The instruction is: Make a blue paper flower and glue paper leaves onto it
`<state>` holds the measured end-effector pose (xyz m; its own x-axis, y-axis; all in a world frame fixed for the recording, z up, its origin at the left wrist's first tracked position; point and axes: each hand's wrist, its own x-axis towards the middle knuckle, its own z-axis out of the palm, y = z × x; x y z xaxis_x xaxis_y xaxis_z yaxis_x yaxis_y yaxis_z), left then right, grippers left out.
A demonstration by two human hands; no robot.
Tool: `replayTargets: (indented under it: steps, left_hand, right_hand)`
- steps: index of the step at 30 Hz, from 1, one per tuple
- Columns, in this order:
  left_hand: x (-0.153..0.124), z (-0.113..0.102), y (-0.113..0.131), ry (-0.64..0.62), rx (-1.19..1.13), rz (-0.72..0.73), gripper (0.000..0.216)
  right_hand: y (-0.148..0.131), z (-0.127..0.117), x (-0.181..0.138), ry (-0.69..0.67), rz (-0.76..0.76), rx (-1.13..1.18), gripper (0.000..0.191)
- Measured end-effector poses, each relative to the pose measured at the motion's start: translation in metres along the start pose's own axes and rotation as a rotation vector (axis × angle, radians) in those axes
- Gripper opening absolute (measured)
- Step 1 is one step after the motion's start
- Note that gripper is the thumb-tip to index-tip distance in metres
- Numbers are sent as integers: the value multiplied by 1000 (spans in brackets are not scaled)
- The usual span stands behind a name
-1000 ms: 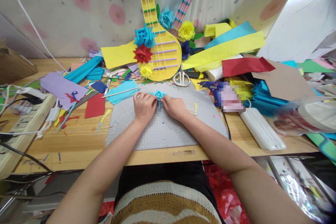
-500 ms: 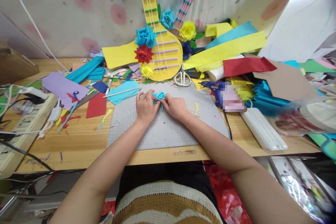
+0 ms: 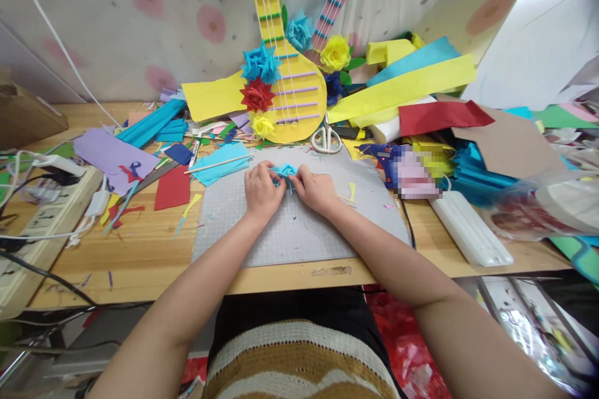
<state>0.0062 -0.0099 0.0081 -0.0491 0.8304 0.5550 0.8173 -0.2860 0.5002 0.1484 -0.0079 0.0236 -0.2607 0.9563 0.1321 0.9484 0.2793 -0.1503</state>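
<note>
Between my two hands, above the grey cutting mat [image 3: 271,230], is a light-blue paper flower [image 3: 286,170] with layered petals. My left hand [image 3: 263,190] pinches its left side with bent fingers. On the other side, my right hand [image 3: 314,189] grips the flower's edge between thumb and fingers. Part of the flower's underside is hidden behind the fingertips. Beyond the hands leans a yellow paper guitar [image 3: 304,93] decorated with blue, red and yellow paper flowers. A pair of white-handled scissors [image 3: 326,140] lies at its base.
Left of the mat are light-blue paper pieces [image 3: 219,165] with a thin stick across them, a red paper piece [image 3: 172,188] and a power strip [image 3: 51,224]. To the right lie a blue glue gun [image 3: 386,159], a white box-like bar [image 3: 470,229] and heaped coloured paper strips [image 3: 407,87].
The blue flower has tipped slightly between my fingers, showing more of its side. My left hand has shifted a little to the right. Things on the table stay put.
</note>
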Motion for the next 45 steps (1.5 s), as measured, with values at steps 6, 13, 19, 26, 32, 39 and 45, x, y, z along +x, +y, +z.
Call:
replayTargets:
  steps: [6,13,19,26,32,39,45]
  left_hand:
    - [-2,-1,0,-20,13,64,29]
    - [-3,0,0,2,-13,48,32]
    - [-2,1,-4,31,-61,-68,40]
    - [-2,0,-3,39,-44,-58,42]
    - [-2,0,-3,41,-31,-44,41]
    - [-1,-1,-1,23,-115,-138,44]
    - [0,-3,1,32,-138,-116,45]
  right_hand:
    - [1,1,1,36,38,53,38]
    - [3,-1,0,33,6,59,39]
    - [3,-3,-1,-11,-114,-11,45]
    - [-1,-10,-1,-52,-101,-49,42]
    - [-2,-9,0,-58,-81,-82,43]
    - [3,-1,3,-76,-82,-105,45]
    - [3,0,4,-77,-75,-105,45]
